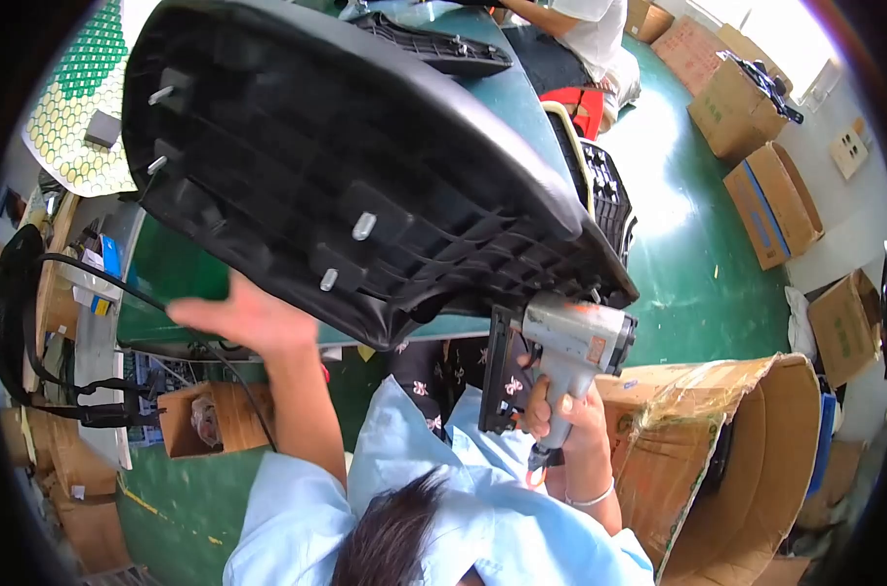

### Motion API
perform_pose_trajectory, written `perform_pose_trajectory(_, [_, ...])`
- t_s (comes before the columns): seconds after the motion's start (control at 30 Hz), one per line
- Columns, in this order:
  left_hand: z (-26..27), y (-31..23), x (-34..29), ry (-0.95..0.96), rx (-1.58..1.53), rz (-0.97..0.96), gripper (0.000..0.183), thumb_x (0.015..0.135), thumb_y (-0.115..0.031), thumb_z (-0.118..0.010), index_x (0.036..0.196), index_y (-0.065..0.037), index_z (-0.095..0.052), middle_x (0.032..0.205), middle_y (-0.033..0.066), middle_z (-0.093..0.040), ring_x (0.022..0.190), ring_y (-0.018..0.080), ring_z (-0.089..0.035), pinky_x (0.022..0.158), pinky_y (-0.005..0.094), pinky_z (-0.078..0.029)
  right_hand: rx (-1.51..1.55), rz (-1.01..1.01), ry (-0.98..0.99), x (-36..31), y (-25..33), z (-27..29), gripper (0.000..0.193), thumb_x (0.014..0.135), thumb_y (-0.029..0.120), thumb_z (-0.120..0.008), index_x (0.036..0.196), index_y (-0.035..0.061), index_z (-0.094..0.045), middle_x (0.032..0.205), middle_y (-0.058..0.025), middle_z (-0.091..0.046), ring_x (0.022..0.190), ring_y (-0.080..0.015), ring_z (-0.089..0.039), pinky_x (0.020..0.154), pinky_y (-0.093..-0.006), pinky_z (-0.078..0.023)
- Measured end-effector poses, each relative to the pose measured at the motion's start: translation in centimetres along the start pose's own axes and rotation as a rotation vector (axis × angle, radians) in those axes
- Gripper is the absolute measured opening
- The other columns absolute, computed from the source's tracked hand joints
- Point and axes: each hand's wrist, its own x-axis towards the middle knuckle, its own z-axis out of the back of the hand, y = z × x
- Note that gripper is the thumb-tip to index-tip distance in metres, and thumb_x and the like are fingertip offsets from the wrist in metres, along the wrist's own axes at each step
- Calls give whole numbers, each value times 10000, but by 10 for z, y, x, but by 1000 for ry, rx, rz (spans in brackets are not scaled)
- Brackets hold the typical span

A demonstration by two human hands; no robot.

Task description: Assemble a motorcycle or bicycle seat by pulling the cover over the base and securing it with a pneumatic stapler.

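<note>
My right hand (570, 410) is wrapped round the grip of a grey pneumatic staple gun (578, 334), its nose against or close to the lower right corner of a large black seat part (297, 156). The part is tilted up with its ribbed plastic underside toward me and several metal studs sticking out. A smooth black cover wraps its edge. Below its lower left edge, my left hand (253, 317) is spread with thumb and finger apart, smeared by motion. Some of its fingers are hidden at the edge, and I cannot tell whether it touches the part.
A similar ribbed black part (438, 47) lies on the green table (502, 93); more stand beside it. Another person (599, 34) sits beyond. A big open carton (658, 439) stands at my right, smaller cartons (770, 205) along the wall. A black hose (150, 298) runs at left.
</note>
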Motion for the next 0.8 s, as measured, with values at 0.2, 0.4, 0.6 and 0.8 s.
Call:
perform_pose_trajectory(0.2, [-10,-41,36,-470,670,-215,619,958,-495,-359,1373,-36,-390,1394,118,-429,1248,261,-440,1066,402,-332,-117,-72,-51,-10,3,14,643,731,218,-744,1220,-62,-435,710,-81,-546,542,-150,-516,491,-274,-432])
perform_pose_trajectory(0.4, [26,-37,5,-619,506,-67,426,957,-335,-412,1266,-55,-498,1267,66,-536,1143,237,-527,956,401,-443,-463,-36,-157,-7,15,19,453,755,256,-730,1020,-30,-499,695,-81,-553,574,-164,-549,539,-299,-461])
perform_pose_trajectory(0.6, [39,15,-49,-596,224,66,422,961,-320,-415,1350,-157,-427,1314,31,-496,1192,223,-484,1013,397,-402,-455,61,-244,-14,23,24,699,763,294,-722,1251,-96,-410,670,-55,-539,509,-120,-527,465,-243,-455])
perform_pose_trajectory(0.8, [42,42,-47,-686,320,116,442,960,-309,-418,1378,-169,-388,1348,23,-464,1216,225,-464,1032,394,-385,-364,86,-265,-30,28,39,700,764,277,-700,1257,-110,-388,644,-63,-526,491,-131,-527,421,-260,-449])
